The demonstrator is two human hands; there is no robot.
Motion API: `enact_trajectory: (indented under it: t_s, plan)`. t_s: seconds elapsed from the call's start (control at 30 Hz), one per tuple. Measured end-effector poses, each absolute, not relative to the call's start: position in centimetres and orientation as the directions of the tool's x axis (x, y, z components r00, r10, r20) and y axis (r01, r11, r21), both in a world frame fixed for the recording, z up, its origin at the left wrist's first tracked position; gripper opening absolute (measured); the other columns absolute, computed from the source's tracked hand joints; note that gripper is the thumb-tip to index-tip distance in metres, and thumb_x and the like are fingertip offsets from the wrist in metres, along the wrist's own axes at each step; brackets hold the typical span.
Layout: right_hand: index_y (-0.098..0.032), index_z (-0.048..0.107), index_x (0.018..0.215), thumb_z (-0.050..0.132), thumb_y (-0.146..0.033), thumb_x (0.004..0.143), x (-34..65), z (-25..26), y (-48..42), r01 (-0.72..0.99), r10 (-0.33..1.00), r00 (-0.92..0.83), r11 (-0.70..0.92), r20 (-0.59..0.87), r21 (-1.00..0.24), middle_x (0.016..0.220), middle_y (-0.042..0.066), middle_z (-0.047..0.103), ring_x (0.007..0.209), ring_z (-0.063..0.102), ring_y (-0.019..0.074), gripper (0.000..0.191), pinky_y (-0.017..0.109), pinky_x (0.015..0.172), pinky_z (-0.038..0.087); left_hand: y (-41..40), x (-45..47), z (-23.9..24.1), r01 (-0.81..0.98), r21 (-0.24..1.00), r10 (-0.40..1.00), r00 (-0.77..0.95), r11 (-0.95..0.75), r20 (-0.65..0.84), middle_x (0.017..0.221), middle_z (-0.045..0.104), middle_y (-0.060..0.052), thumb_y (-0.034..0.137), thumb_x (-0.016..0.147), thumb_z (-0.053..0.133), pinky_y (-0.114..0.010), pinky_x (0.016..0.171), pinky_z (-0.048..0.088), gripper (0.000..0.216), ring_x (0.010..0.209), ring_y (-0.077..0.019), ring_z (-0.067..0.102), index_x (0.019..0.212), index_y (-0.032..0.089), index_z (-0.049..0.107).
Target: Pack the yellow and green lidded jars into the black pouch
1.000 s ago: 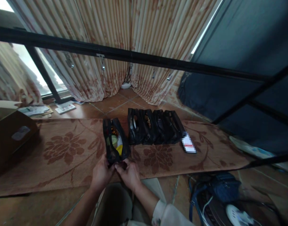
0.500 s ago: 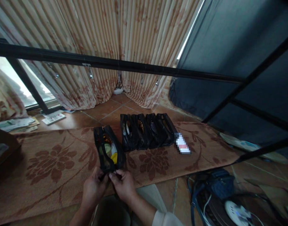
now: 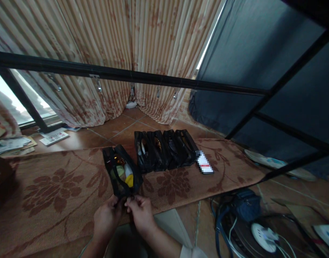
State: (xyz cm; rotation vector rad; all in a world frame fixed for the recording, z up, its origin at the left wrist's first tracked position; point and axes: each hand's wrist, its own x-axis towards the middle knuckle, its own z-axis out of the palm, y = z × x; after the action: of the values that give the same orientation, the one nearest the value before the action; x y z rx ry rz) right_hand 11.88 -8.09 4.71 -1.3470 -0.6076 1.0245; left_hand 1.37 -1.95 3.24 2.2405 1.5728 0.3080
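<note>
A black mesh pouch [image 3: 137, 175] lies on the patterned cloth in front of me, its top gaping. Inside it show a yellow item [image 3: 129, 180], a pale green round item [image 3: 117, 172], a whitish item and something shiny and orange. My left hand [image 3: 107, 215] is closed on the left of the pouch's near end. On the right of that same end, the fingers of my right hand [image 3: 140, 211] are pinched together; the small part between them is too hidden to make out. Just right of this pouch, several similar black pouches [image 3: 164, 150] stand in a row, with things inside.
A pixelated white object [image 3: 204, 163] lies right of the row. The brown floral cloth [image 3: 80, 172] covers the surface. A dark metal rail [image 3: 159, 79] crosses ahead, before striped curtains [image 3: 99, 36]. Lower right are a blue bag [image 3: 246, 204] and a white power strip [image 3: 262, 236] with cables.
The view has shifted slightly. The near pouch's opening looks a little wider, with more of its contents showing. Both hands stay at its near end.
</note>
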Motion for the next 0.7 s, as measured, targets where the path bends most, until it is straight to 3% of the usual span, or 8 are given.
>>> enact_trajectory:
  t_s: [0.3, 0.53, 0.7]
  plan:
    - [-0.016, 0.063, 0.06, 0.059, -0.046, 0.075, 11.9, 7.8, -7.7, -0.302, 0.861, 0.483, -0.003, -0.156, -0.953, 0.05, -0.003, 0.051, 0.047, 0.039, 0.0079, 0.034, 0.022, 0.05, 0.029, -2.4, 1.5, 3.3, 0.844, 0.467, 0.948, 0.315, -0.262, -0.036, 0.071, 0.066, -0.003, 0.028, 0.086, 0.048, -0.024, 0.057, 0.029, 0.014, 0.071, -0.0183, 0.064, 0.084, 0.02, 0.059]
    - [-0.016, 0.064, 0.057, 0.063, -0.045, 0.07, 11.8, 9.9, -7.2, -0.417, 0.846, 0.482, -0.01, -0.23, -0.909, 0.048, -0.003, 0.049, 0.046, 0.037, 0.0072, 0.032, 0.022, 0.047, 0.027, -2.8, 1.5, 3.5, 0.819, 0.501, 0.946, 0.324, -0.281, 0.001, 0.077, 0.067, -0.004, 0.029, 0.087, 0.046, -0.025, 0.059, 0.03, 0.016, 0.074, -0.018, 0.063, 0.082, 0.02, 0.058]
    - [-0.015, 0.064, 0.056, 0.065, -0.043, 0.068, 11.5, 10.4, -6.7, -0.479, 0.836, 0.481, -0.001, -0.263, -0.878, 0.047, -0.003, 0.049, 0.046, 0.036, 0.007, 0.03, 0.022, 0.046, 0.025, -2.7, 1.5, 3.7, 0.808, 0.515, 0.946, 0.322, -0.288, 0.023, 0.07, 0.064, -0.003, 0.027, 0.086, 0.046, -0.024, 0.056, 0.029, 0.016, 0.069, -0.0169, 0.062, 0.077, 0.019, 0.056]
